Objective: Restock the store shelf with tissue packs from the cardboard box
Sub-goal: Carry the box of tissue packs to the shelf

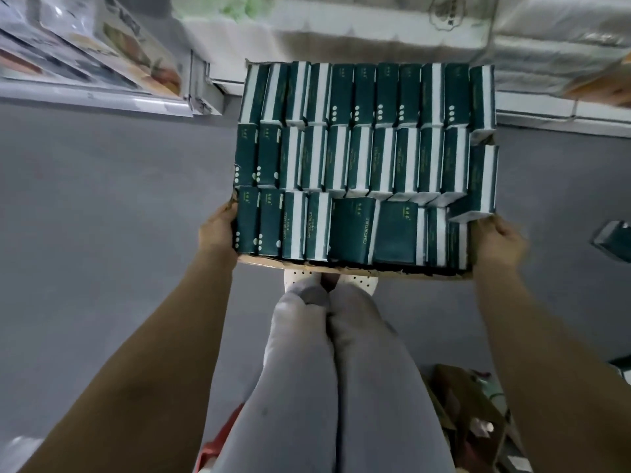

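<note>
1. Tissue packs (pixel 362 158), dark green with white stripes, fill the cardboard box (pixel 341 266) in three rows; several at the near right lean.
2. Your left hand (pixel 218 230) grips the box's left edge, and your right hand (pixel 505 240) grips its right edge.
3. The box is just before the shelf (pixel 341 35), above the grey floor (pixel 102 199).

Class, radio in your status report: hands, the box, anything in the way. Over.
Left hand, right hand grip cardboard box sides. Tissue packs fill it. Loose pack on floor, right.
</note>
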A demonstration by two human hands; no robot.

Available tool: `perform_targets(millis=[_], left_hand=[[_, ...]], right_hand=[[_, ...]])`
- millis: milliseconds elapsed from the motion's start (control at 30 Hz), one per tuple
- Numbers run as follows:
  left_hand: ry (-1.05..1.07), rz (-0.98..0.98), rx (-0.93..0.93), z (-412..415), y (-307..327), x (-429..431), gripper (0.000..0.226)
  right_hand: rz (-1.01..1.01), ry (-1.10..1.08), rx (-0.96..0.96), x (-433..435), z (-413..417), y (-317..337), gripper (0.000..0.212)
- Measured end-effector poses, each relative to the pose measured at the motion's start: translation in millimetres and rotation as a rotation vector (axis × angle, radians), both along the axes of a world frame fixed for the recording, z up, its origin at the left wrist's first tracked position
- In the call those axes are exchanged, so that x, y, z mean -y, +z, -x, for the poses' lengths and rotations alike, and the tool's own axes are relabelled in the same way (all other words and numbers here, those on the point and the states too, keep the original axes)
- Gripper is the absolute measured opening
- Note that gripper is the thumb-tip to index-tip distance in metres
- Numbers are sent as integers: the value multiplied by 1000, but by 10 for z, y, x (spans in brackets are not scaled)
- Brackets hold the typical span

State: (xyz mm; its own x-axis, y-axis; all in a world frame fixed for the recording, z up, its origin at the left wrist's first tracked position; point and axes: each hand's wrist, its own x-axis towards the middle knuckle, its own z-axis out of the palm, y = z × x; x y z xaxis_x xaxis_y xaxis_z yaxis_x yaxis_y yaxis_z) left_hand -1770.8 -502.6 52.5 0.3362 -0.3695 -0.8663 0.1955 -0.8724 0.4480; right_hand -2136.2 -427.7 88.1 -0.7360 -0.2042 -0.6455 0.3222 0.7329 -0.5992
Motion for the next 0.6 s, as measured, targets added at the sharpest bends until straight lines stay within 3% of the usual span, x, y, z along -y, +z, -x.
perform_targets(millis=[267, 467, 600], left_hand=[[-16, 34, -3, 63, -815, 345, 26], [-18, 45, -49, 33, -1190, 327, 20], [-18, 2, 11, 86, -1408, 173, 26]], right_hand=[[51, 14, 18, 148, 86, -850, 25], [27, 0, -23, 86, 59, -1240, 15], [-16, 50, -21, 94, 41, -1345, 36]])
